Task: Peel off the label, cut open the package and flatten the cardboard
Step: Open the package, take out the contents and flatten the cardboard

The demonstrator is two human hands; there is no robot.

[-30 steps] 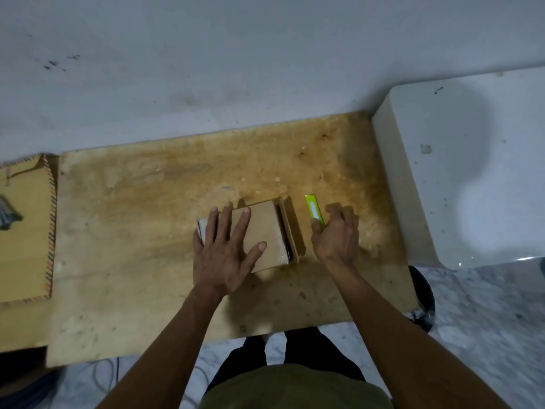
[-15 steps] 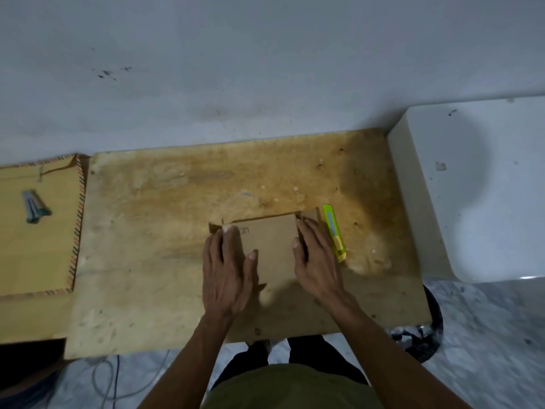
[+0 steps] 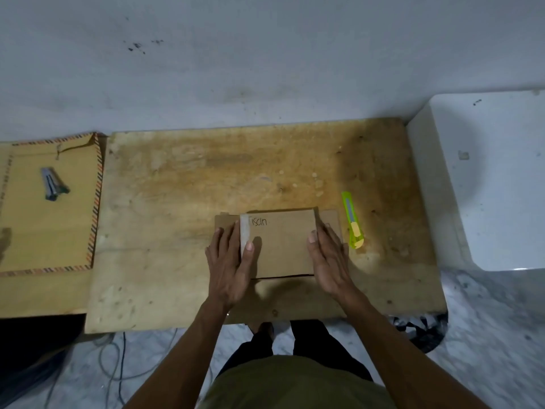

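Observation:
A brown cardboard package (image 3: 281, 246) lies flat on the worn wooden board (image 3: 177, 216), with handwriting near its top left and a pale strip of tape along its left edge. My left hand (image 3: 230, 261) presses flat on the package's left side, thumb over the tape strip. My right hand (image 3: 328, 256) presses flat on its right side, over a side flap. Both palms face down with fingers together. A neon green utility knife (image 3: 352, 221) rests on the board just right of the package, apart from my right hand.
A yellow envelope with a striped border (image 3: 50, 219) lies at the left, with a small grey tool (image 3: 51, 184) on it. A white block (image 3: 486, 178) stands against the board's right edge. A grey wall runs behind. Cables lie on the floor below.
My right hand let go of the green knife and moved left onto the package. The package has gone from boxy with a raised end flap to lying flat under both palms.

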